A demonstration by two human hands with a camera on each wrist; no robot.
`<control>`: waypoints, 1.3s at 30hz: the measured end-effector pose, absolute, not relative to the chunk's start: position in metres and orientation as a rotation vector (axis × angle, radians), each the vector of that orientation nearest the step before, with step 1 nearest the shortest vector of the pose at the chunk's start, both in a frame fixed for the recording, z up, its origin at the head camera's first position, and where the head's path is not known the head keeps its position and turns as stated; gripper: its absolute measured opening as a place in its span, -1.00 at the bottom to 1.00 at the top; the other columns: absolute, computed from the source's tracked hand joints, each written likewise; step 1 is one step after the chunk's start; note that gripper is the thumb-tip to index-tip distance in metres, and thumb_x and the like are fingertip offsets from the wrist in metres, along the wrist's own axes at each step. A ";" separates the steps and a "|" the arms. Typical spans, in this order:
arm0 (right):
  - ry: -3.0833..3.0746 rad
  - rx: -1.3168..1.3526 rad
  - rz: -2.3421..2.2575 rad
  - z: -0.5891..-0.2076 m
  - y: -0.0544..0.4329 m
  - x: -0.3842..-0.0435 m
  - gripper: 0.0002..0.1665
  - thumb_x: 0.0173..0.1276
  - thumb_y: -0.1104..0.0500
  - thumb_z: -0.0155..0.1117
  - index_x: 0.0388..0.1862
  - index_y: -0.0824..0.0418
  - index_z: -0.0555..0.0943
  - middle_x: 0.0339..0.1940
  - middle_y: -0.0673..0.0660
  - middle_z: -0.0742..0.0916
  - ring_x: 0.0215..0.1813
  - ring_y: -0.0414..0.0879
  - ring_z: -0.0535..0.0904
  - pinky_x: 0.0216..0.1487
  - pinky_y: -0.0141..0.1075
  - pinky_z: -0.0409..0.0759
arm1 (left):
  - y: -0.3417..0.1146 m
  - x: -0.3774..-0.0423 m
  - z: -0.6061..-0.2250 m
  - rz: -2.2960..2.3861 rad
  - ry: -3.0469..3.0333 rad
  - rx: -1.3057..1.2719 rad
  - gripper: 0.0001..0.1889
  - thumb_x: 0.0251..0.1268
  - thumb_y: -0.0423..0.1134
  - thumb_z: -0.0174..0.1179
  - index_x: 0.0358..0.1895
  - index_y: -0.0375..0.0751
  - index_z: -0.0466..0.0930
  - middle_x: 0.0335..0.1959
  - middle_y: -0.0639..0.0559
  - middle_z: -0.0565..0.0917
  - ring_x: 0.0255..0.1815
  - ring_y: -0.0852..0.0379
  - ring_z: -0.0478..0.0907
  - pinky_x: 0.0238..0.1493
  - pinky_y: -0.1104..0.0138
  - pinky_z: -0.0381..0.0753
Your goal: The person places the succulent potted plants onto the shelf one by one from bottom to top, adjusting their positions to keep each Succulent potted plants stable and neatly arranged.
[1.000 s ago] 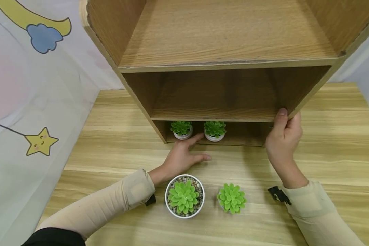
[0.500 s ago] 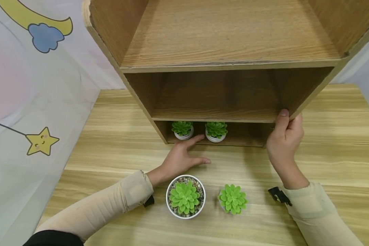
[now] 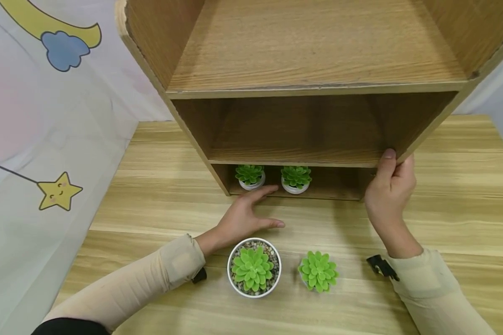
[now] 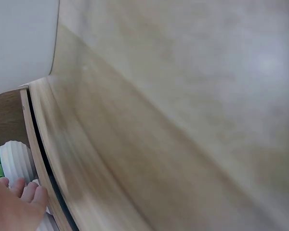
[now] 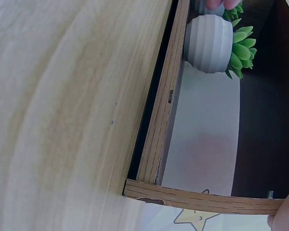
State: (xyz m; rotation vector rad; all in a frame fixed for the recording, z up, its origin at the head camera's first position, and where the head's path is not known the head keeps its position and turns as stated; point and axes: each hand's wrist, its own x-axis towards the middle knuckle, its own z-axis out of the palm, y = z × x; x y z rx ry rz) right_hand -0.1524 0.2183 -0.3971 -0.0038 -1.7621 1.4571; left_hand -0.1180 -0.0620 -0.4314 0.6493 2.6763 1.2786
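There are four green plants point(image 3: 252, 269), two near and two far, one wooden shelf unit point(image 3: 318, 51), one table point(image 3: 151, 186) and two hands point(image 3: 240, 218).

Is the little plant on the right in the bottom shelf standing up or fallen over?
Standing up: the right plant has its pot sitting base-down on the bottom board, with green leaves on top.

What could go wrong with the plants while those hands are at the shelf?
The left hand has its fingers close to the two small plants at the bottom of the shelf, so it might knock one over. They sit near the front edge, so a bump could make one fall out. The left sleeve is close to the big plant too, so a swing of that arm might bump it.
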 end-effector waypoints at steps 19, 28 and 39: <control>-1.771 -0.003 1.446 -0.397 0.218 -0.153 -0.73 0.53 0.26 -0.05 -0.29 0.45 0.47 -0.60 -0.07 0.36 -0.52 -0.24 0.23 -0.42 -0.42 0.16 | -0.075 -0.113 -0.435 1.292 2.661 0.705 -0.18 -0.07 0.06 0.56 0.34 -0.04 0.47 0.28 0.12 0.49 0.29 0.17 0.37 0.33 0.23 0.32; -1.765 -0.001 1.451 -0.397 0.219 -0.154 -0.73 0.53 0.28 -0.07 -0.31 0.47 0.43 -0.62 -0.07 0.34 -0.54 -0.24 0.20 -0.43 -0.42 0.14 | -0.081 -0.110 -0.436 1.331 2.630 0.683 -0.18 -0.07 0.02 0.56 0.33 -0.13 0.47 0.25 0.12 0.53 0.27 0.18 0.40 0.33 0.27 0.33; -1.773 -0.009 1.453 -0.395 0.219 -0.153 -0.71 0.53 0.27 -0.07 -0.28 0.51 0.43 -0.64 -0.07 0.32 -0.55 -0.25 0.19 -0.44 -0.43 0.14 | -0.087 -0.106 -0.434 1.330 2.638 0.675 -0.23 -0.05 0.00 0.56 0.29 -0.15 0.52 0.21 0.12 0.57 0.27 0.21 0.41 0.34 0.29 0.30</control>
